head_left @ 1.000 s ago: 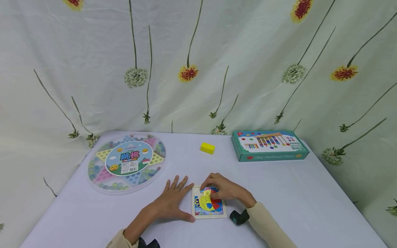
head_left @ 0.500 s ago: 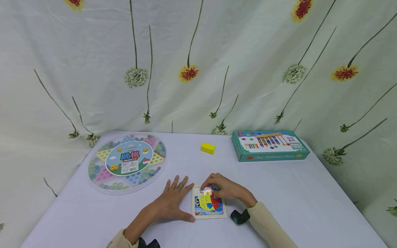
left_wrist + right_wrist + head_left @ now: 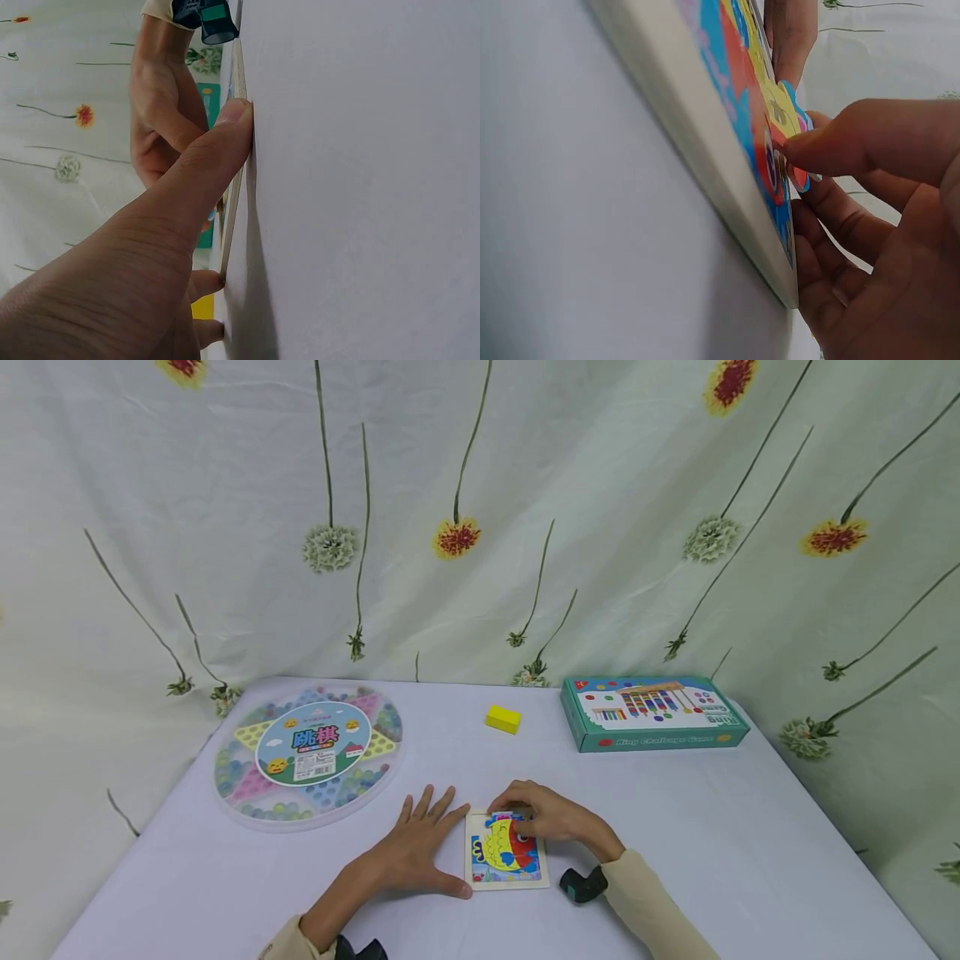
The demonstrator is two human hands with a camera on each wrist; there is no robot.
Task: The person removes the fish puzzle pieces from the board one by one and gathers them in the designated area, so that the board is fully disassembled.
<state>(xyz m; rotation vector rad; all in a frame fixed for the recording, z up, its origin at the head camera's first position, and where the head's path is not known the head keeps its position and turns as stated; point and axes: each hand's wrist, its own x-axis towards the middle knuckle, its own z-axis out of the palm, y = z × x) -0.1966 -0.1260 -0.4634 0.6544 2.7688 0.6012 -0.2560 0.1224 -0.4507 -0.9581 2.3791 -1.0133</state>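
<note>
A small square jigsaw puzzle in a pale wooden frame (image 3: 512,886) lies on the white table, its picture a yellow and red fish on blue. My right hand (image 3: 547,812) reaches over its top right part. Thumb and fingers pinch a puzzle piece (image 3: 786,112), yellow, red and blue, which sits tilted, partly raised from the board in the right wrist view. My left hand (image 3: 416,852) is spread at the board's left side, with the thumb touching the lower left corner and the index fingertip at the upper left corner. The right fingers hide part of the piece.
A round Chinese checkers set (image 3: 311,760) with marbles lies to the left. Behind the puzzle sits a yellow block (image 3: 502,719). At the back right is a green game box (image 3: 652,714), before a flowered cloth backdrop (image 3: 600,510).
The pinched piece has changed its tilt and looks more nearly in line with the fish picture. My right hand has shifted very slightly; the left hand stays in place.
</note>
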